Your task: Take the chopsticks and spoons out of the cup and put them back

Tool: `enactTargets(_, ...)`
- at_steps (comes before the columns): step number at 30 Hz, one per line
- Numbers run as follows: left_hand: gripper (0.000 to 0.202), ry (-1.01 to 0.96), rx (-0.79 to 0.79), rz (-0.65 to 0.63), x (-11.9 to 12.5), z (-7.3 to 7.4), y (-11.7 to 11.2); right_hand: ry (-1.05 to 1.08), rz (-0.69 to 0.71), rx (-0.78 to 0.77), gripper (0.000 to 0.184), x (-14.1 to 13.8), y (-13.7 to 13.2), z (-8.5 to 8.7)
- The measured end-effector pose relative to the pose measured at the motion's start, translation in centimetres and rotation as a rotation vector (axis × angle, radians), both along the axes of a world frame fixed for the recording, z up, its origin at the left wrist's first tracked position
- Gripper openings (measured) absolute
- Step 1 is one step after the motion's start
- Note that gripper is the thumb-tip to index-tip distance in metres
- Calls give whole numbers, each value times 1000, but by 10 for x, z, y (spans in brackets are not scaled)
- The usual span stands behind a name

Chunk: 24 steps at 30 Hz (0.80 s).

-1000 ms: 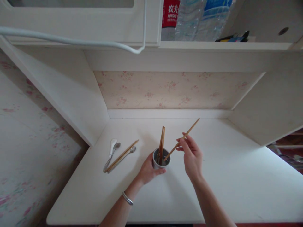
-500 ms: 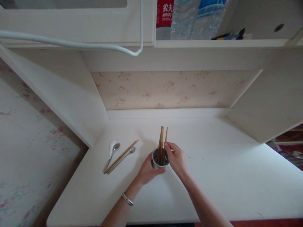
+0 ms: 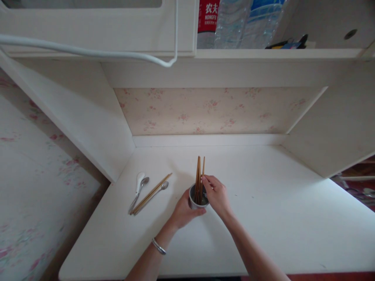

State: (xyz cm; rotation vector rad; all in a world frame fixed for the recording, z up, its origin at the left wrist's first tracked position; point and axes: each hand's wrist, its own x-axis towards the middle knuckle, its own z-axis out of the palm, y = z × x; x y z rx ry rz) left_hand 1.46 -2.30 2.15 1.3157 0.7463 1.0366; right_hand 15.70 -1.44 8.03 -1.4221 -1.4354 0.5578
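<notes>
My left hand (image 3: 185, 211) is wrapped round a small grey cup (image 3: 193, 203) from its left and near side. Several wooden chopsticks (image 3: 198, 171) stand in the cup, leaning slightly. Between the thumb and fingers of my right hand (image 3: 217, 194) is one chopstick (image 3: 204, 166), upright, its lower end inside the cup. To the left lie a pair of chopsticks (image 3: 152, 193), a metal spoon (image 3: 164, 185) on one side of them, another metal spoon (image 3: 144, 181) on the other, and a white soup spoon (image 3: 140, 180) that this one partly overlaps.
All of this is on a white desk (image 3: 263, 226) with side panels and a low back strip (image 3: 211, 139). Overhead, a shelf (image 3: 278, 54) holds plastic bottles (image 3: 231, 23). A white cable (image 3: 102, 54) hangs across the upper left.
The chopstick in my right hand has tilted and shifted slightly left, closer to the others in the cup. My left hand keeps its hold on the cup.
</notes>
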Motion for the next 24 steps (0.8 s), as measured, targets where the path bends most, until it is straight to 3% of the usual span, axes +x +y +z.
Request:
enactTargets(5,76,6,-9,3,0,-1,0,9,13,-24,42,-2,1,-2)
enactTargets(14,81,39,9,-11,0,0,0,152,84,-86,39,2,-4,-24)
enactTargets(21,71,121,43,12,3,7,-2,412,323,-174,88,8,-30,-52)
enactTargets(24,68,153,67,16,3,4,-3,460,327,-154,104,5,-34,-67)
